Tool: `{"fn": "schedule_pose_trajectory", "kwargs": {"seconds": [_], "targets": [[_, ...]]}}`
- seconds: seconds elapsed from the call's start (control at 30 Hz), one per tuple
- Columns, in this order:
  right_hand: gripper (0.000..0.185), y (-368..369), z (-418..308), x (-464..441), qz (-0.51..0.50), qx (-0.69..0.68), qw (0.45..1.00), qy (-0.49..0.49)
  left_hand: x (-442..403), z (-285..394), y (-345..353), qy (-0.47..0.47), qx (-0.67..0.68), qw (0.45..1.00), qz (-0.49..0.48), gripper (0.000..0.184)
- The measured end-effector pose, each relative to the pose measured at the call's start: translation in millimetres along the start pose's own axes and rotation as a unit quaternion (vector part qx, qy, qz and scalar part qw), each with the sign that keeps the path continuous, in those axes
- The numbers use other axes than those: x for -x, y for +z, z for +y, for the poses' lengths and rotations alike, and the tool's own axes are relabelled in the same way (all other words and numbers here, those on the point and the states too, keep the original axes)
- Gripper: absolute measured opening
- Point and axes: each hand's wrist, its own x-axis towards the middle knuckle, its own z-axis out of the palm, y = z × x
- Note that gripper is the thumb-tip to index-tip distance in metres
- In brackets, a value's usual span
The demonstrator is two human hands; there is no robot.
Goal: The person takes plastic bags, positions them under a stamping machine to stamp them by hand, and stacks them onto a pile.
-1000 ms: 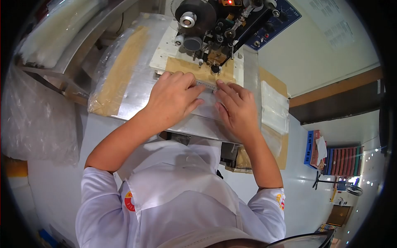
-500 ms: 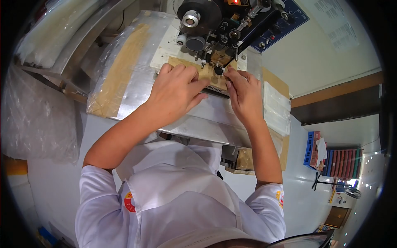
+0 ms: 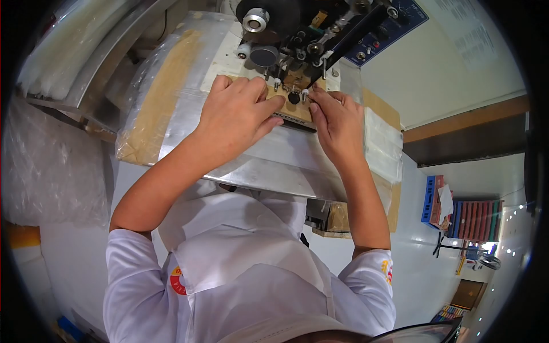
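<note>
Where machine (image 3: 314, 49) stands, metal table (image 3: 274, 170), pale floor (image 3: 414, 228)

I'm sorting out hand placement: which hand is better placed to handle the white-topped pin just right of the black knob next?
Right, probably. The right hand has its fingers beside the pin; whether they touch is unclear. The left hand is across the black knob.

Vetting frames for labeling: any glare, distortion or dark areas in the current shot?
Head view: strong fisheye curvature, black corners; glare on the metal table; upper parts of the machine very dark; print on the wall sheet unreadable.
</note>
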Motion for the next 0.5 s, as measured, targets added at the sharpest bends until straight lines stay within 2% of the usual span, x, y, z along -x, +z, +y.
{"fn": "schedule_pose_trajectory", "kwargs": {"seconds": [0.1,0.23,0.3,0.4,0.5], "targets": [[0.029,-5.5,-8.0,-0.2,-0.007,-0.013,0.999,0.03,1.8,1.0,-0.5,-0.002,-0.01,1.0,-0.007,0.035],[0.03,-16.5,-7.5,14.3,-0.016,-0.036,0.999,0.023,5.0,2.9,-8.5,-0.003,-0.001,0.999,-0.036,0.038],[0.031,-15.4,6.8,35.8,0.003,-0.05,0.999,0.01,9.6,6.8,-19.7,-0.013,0.025,0.998,-0.054,0.041],[0.035,-34.0,52.7,75.7,-0.021,0.005,0.999,0.032,21.1,10.4,-39.4,-0.031,0.103,0.988,-0.109,0.045],[0.04,-65.0,111.7,117.6,0.083,0.109,0.989,0.052,28.6,3.0,-51.0,-0.009,0.071,0.973,-0.217,0.05]]}}
